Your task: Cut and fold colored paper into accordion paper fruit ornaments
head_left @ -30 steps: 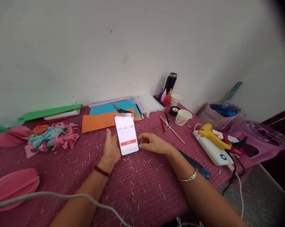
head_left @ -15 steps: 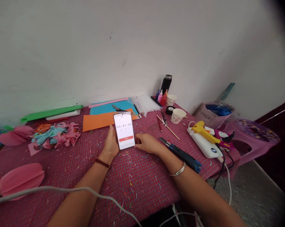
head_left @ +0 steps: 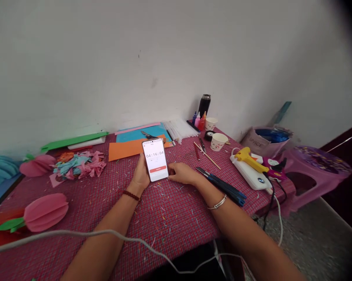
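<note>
A smartphone [head_left: 154, 160] stands tilted up in front of me, its lit screen showing timer digits that read 04:16:04 above a red button. My left hand [head_left: 141, 175] grips it along the left edge. At its lower right edge, my right hand [head_left: 181, 173] has curled fingers holding the side; the fingertips are partly hidden. Behind the phone lies an orange paper sheet [head_left: 123, 151], with scissors [head_left: 149, 135] on blue paper [head_left: 129, 136] beyond it. A craft knife [head_left: 203, 171] rests to the right of my right hand.
Crumpled tissue paper [head_left: 79, 166] and pink paper fruits [head_left: 47, 212] lie left. At right are paper cups [head_left: 218, 141], a yellow glue gun [head_left: 250, 159] on a white box [head_left: 246, 171], and a pink stool [head_left: 310, 183]. A white cable [head_left: 111, 233] crosses the foreground.
The timer digits have advanced. My view has swung slightly left, showing more of the paper fruits. Both hands keep their places at the smartphone.
</note>
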Tool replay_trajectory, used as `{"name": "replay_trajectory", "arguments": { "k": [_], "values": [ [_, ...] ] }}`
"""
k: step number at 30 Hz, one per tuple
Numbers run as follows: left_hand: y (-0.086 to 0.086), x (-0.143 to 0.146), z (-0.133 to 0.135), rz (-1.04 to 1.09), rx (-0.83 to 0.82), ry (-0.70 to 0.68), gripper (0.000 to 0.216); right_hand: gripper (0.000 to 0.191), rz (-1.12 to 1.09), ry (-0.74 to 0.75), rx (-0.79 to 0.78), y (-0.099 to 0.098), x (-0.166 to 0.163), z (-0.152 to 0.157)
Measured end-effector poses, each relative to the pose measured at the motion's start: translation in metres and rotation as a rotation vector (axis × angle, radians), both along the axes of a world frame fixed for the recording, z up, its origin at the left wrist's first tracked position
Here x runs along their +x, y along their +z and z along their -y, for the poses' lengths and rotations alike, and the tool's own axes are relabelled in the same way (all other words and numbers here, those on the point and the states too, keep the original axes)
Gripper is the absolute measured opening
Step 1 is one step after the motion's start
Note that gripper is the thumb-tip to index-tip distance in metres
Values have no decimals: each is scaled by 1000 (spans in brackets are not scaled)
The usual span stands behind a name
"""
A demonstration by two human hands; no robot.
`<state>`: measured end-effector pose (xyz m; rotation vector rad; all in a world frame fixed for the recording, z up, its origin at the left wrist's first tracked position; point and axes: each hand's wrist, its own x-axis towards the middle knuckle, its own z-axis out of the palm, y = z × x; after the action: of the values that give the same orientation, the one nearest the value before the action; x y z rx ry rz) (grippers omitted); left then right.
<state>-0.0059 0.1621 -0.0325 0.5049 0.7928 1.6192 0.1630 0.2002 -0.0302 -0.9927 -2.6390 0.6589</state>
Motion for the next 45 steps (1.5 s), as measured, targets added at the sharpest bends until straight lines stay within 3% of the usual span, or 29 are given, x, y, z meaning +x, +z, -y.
{"name": "replay_trajectory", "arguments": {
  "k": [16,26,33,45],
  "values": [
    [3,1,3,-11,-14,8,45,14,-4,-10,7,-1,0,0],
    [-6,-2,-2,-16,16,6,48,9,6,-17,6,1,-1,0],
    [-1,1,1,-36,33,28,40,9,8,-21,7,0,-1,0],
    [5,1,4,-38,-3,-29,48,9,15,-27,7,0,0,0]
  ]
}}
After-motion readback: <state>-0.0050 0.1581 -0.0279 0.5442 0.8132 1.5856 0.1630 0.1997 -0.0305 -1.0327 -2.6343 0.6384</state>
